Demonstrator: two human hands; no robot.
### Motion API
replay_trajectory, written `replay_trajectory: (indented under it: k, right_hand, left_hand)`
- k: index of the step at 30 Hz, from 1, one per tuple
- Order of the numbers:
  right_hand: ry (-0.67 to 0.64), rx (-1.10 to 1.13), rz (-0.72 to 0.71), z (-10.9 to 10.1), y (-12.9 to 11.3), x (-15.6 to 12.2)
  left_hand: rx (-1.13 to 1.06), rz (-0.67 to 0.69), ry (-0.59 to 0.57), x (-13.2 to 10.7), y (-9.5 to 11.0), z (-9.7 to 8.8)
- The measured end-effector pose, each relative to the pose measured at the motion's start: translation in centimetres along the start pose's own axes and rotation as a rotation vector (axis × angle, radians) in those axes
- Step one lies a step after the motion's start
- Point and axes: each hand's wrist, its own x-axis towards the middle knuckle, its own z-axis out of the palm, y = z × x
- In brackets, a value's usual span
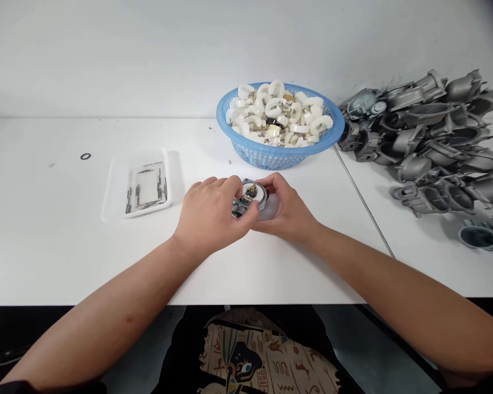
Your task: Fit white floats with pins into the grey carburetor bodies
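Note:
A grey metal casting (pixel 250 196) with a round open face and small brass and dark parts inside sits between both hands, low over the white table (pixel 271 268). My left hand (pixel 211 213) grips its left side, fingers curled round it. My right hand (pixel 285 210) holds its right side, thumb and fingers pressed on the rim. Behind the hands stands a blue plastic basket (pixel 271 156) heaped with white curved plastic pieces (pixel 277 112).
A clear shallow tray (pixel 119 202) with several thin metal pins lies left of the hands. A small black ring (pixel 85 156) lies further left. A pile of grey metal castings (pixel 439 137) covers the table's right side. A seam (pixel 363 202) divides the tabletops.

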Motion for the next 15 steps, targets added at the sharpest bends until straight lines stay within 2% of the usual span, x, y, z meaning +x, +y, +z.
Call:
replay_trajectory:
  k: [15]
  right_hand:
    - [0.001,-0.004,-0.009,0.12,-0.02,0.04]
  left_hand:
    - [-0.075,0.007,-0.046,-0.07,-0.15,-0.24]
